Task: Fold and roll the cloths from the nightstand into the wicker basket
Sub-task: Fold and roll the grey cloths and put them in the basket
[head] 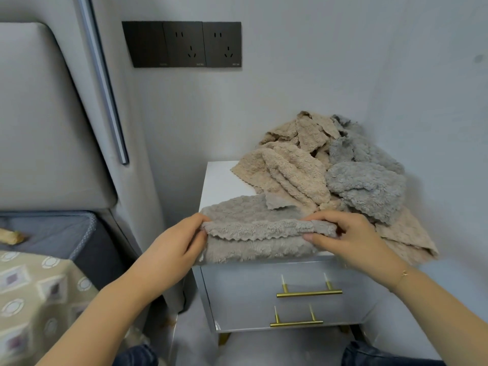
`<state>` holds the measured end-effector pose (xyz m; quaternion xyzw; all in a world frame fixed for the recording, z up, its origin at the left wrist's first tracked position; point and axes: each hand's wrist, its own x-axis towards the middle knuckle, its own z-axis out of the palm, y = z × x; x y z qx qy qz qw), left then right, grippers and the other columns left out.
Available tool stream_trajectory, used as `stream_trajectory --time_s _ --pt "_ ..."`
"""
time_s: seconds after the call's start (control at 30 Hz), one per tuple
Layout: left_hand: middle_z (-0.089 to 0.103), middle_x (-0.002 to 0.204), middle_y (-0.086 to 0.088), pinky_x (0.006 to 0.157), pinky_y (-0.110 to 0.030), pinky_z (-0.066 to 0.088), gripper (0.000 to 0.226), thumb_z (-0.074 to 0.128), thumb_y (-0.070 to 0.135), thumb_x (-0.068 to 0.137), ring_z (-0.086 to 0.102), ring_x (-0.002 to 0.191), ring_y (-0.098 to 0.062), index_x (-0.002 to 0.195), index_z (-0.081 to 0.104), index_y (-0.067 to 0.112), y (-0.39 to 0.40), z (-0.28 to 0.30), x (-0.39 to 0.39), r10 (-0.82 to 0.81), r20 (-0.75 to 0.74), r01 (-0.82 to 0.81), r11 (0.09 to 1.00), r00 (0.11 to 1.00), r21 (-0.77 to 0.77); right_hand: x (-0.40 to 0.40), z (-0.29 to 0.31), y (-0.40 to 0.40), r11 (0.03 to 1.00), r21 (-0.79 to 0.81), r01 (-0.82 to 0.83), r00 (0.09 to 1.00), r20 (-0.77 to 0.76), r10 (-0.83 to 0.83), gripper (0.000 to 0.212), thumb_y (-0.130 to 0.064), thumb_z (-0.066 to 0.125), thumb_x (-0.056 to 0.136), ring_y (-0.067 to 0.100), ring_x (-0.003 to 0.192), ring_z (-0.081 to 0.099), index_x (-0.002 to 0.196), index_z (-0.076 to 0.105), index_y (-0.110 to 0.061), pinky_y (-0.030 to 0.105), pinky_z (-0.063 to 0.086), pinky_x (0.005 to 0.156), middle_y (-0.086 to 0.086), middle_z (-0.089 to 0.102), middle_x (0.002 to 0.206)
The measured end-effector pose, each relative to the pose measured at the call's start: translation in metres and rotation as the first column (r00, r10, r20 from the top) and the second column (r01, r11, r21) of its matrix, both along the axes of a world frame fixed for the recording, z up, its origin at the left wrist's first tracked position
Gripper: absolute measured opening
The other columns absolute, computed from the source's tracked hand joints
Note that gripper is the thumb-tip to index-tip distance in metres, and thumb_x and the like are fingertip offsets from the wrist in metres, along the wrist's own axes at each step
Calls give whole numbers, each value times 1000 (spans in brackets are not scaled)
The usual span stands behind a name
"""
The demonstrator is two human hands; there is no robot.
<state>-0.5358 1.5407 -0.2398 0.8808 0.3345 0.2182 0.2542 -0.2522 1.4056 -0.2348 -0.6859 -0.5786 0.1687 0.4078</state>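
A taupe fluffy cloth (pixel 253 233) lies spread at the front edge of the white nightstand (pixel 221 180), its near part hanging slightly over the edge. A fold with a scalloped edge runs across it. My left hand (pixel 179 241) pinches the left end of that fold. My right hand (pixel 343 233) pinches its right end. Behind lies a heap of beige cloths (pixel 287 165) and grey cloths (pixel 367 183). No wicker basket is in view.
The nightstand has two drawers with gold handles (pixel 309 293). A padded headboard (pixel 39 114) and bed with a patterned cover (pixel 34 299) stand at the left. Dark wall sockets (pixel 182 44) sit above. The wall corner closes in behind the cloth heap.
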Motion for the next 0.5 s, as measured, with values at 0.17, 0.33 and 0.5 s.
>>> stream_trajectory --time_s 0.17,0.33,0.5 --pt "51 103 22 77 -25 47 30 59 57 86 51 95 1 111 45 47 3 2 -10 82 -257 -45 988 963 148 8 5 7 997 4 79 965 -253 -76 24 -24 72 81 15 47 48 81 70 0 21 39 50 15 54 59" --pt "60 89 10 67 -31 49 12 55 32 93 60 82 -10 92 67 28 31 9 2 306 -212 -280 949 928 144 3 17 33 986 8 169 849 -509 -141 26 -16 61 92 19 55 69 98 61 10 22 48 42 26 60 73" --pt "71 104 -5 72 -23 59 22 48 13 101 72 87 -20 107 68 20 58 29 40 467 497 -47 761 731 -647 -11 44 74 928 230 294 826 -549 -126 14 -7 57 93 31 100 65 101 66 0 42 55 88 20 69 103"
